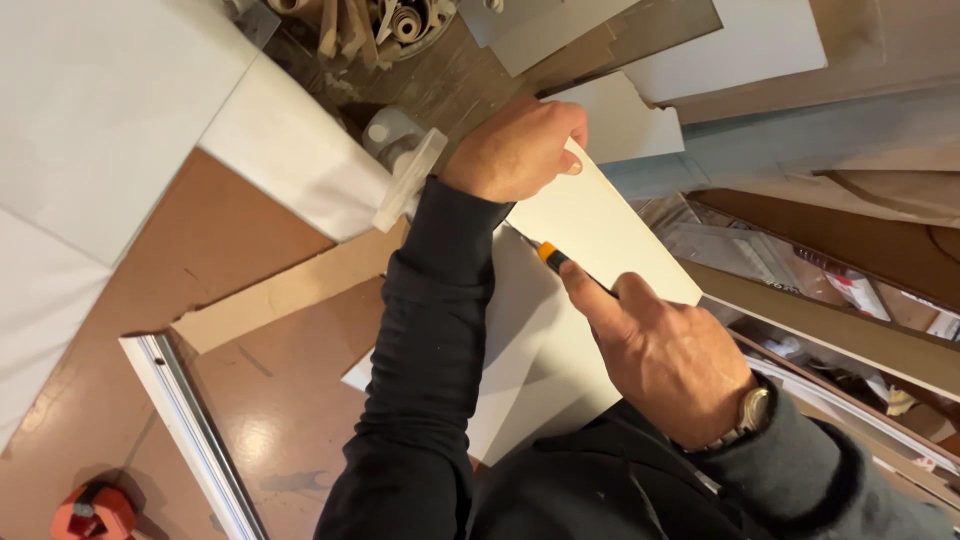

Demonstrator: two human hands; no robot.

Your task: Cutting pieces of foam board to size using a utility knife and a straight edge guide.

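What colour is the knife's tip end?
Orange, with a black handle; head view, in the right hand.

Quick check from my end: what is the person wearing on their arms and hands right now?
Both arms are in long, dark, near-black sleeves that end at the wrists. The left hand and right hand are bare, no gloves. A metal-banded wristwatch sits on the right wrist. No rings are visible.

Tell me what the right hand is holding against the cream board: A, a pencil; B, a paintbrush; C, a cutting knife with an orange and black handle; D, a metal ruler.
C: the right hand presses a slim knife with an orange and black handle along the cream board, which the left hand steadies at its top end.
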